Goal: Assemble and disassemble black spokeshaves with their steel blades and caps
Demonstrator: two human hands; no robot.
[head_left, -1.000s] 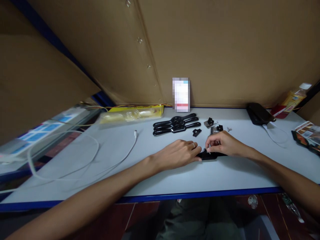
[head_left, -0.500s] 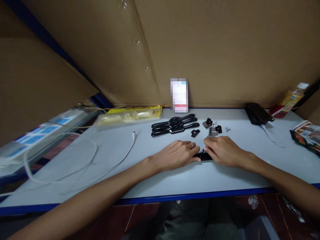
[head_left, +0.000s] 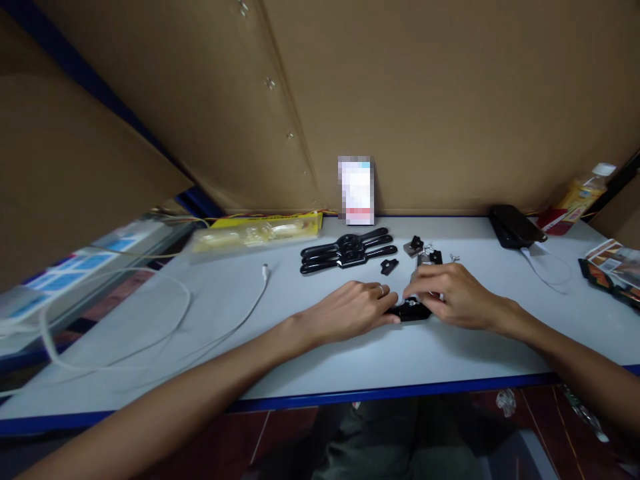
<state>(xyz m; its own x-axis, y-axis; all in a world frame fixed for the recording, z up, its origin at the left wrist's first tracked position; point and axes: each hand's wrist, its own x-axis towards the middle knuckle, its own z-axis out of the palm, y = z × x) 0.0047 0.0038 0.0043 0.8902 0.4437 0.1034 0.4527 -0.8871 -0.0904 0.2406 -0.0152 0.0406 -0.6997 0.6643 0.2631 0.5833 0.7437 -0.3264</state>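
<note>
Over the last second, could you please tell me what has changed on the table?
The right hand slid left along the black part, covering more of it, then drew back a little; its fingertips now pinch at the part's middle. The left hand stayed flat at the part's left end. The black handles and the cable lie as before.

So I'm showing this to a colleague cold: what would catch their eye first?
Most likely the two hands meeting at mid-table: the left hand rests flat beside a small black part, which the right hand fingers from above. Behind them lies a set of long black handled tools, and a white cable loops across the table's left side.
</note>
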